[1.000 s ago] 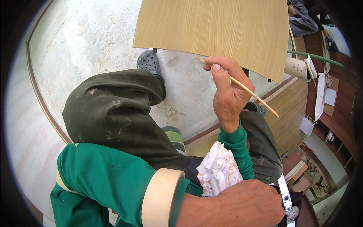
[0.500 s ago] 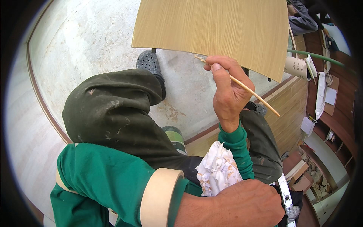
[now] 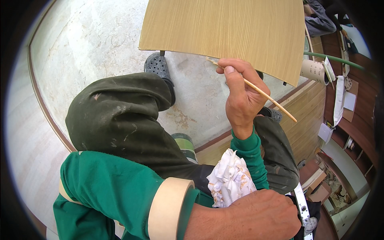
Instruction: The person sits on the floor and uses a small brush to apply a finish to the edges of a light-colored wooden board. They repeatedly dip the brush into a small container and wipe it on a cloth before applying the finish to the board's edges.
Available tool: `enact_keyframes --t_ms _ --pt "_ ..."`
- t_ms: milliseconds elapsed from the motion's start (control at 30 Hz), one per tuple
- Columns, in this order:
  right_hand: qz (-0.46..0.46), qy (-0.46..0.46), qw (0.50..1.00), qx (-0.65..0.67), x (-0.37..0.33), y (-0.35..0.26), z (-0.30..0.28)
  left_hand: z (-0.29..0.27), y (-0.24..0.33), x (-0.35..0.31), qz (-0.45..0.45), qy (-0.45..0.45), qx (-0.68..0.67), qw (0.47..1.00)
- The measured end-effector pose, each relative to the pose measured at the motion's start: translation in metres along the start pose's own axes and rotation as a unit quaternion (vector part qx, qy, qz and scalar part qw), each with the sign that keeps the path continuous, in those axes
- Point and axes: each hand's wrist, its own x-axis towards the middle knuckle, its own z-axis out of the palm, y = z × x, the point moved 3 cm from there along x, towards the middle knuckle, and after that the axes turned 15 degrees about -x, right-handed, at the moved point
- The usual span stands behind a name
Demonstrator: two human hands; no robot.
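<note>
The pale wood-grain panel [image 3: 228,34] stands on the speckled concrete floor [image 3: 88,44], filling the upper middle of the view, its lower edge just above the person's bent knee in dark green trousers [image 3: 120,120]. The left forearm, in a green sleeve with a roll of beige masking tape [image 3: 168,208] worn around it, crosses the bottom; the left hand [image 3: 256,216] is closed around a crumpled white rag [image 3: 230,180] stained with tan marks. The right hand [image 3: 240,100] pinches a thin brush [image 3: 260,92] between thumb and fingers, its tip touching the panel's lower edge. Working that edge well likely calls for short light strokes, a steady wrist, and the rag near for any excess.
</note>
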Motion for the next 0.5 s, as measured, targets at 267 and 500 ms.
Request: enact_keyframes --t_ms 267,500 --pt "0.036 0.030 0.998 0.034 0.001 -0.002 0.003 0.006 -0.003 0.000 0.018 0.028 0.021 0.999" --pt "0.040 0.038 0.998 0.041 0.002 -0.002 0.004 0.016 -0.010 0.001 0.026 0.035 0.047 0.998"
